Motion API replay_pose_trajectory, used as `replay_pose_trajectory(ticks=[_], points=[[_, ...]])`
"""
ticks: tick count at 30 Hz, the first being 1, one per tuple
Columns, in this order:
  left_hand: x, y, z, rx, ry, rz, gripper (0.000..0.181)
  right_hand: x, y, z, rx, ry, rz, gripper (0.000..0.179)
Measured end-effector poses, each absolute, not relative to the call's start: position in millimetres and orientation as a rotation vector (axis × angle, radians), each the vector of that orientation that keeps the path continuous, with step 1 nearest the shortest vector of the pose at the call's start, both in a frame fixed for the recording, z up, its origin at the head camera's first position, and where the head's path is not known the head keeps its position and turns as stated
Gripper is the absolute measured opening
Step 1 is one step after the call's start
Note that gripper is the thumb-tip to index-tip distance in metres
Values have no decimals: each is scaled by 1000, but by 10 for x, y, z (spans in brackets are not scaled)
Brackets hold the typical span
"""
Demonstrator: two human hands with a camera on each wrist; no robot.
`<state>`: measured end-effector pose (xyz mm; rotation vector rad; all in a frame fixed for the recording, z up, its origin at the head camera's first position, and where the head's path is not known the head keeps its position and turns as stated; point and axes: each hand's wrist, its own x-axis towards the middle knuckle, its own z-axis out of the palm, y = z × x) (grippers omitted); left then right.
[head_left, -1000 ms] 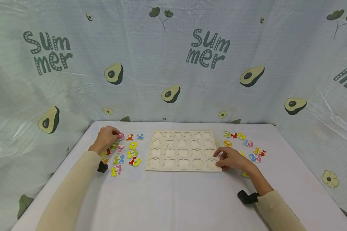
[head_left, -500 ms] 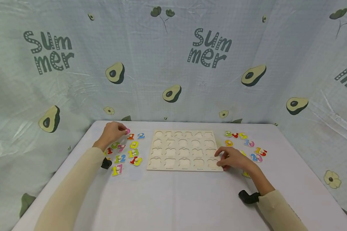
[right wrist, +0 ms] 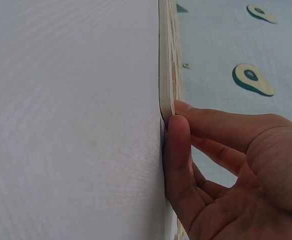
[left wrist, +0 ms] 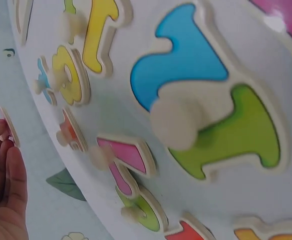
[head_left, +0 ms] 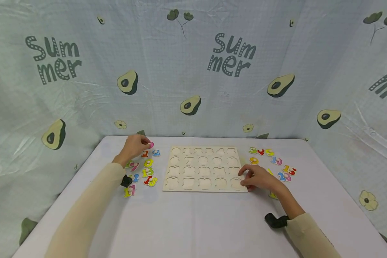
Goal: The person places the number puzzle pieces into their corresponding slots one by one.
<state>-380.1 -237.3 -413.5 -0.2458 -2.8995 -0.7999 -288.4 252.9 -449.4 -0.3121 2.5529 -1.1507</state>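
Nearest, at five o'clock on the smooth white table (head_left: 193,222), the right hand (head_left: 257,179) is laid against the near right corner of the flat pale wooden puzzle board (head_left: 204,168); in the right wrist view its thumb (right wrist: 178,150) is pressed to the board's thin rounded edge (right wrist: 166,75) while the fingers are curled over the top, so the corner is gripped. The board is cut into rows of shallow rounded recesses, all unfilled. At three o'clock of the board, a loose scatter of glossy painted wooden number pieces (head_left: 277,161) is spread. At nine o'clock, a second cluster of coloured number pieces (head_left: 145,172) is laid flat, each topped with a small round wooden peg (left wrist: 178,125). Farther back, at eleven o'clock, a thin pink wooden number piece (head_left: 151,144) is pinched between the fingertips of the left hand (head_left: 136,146), lifted clear of the table just beyond the cluster. Behind everything, a crinkled pale plastic curtain printed with avocados (head_left: 193,71) is hung.
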Motion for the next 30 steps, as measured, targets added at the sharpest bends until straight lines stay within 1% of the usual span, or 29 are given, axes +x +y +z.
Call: replay_pose_trajectory(ticks=[9,23,30], points=[[-3874,-2142,-4174,-352,-2874,-786,21,-2876,2527,-4488,-316,2566,-1148,32],[-3946,-1773,-4228,-434,-2883,-823,21,-2896,2524,-4509,-317,2570,-1149,31],[-4035,-1617,-4265,-463,-2896,-829,22,-2923,2538,-4530,-332,2575,-1154,31]])
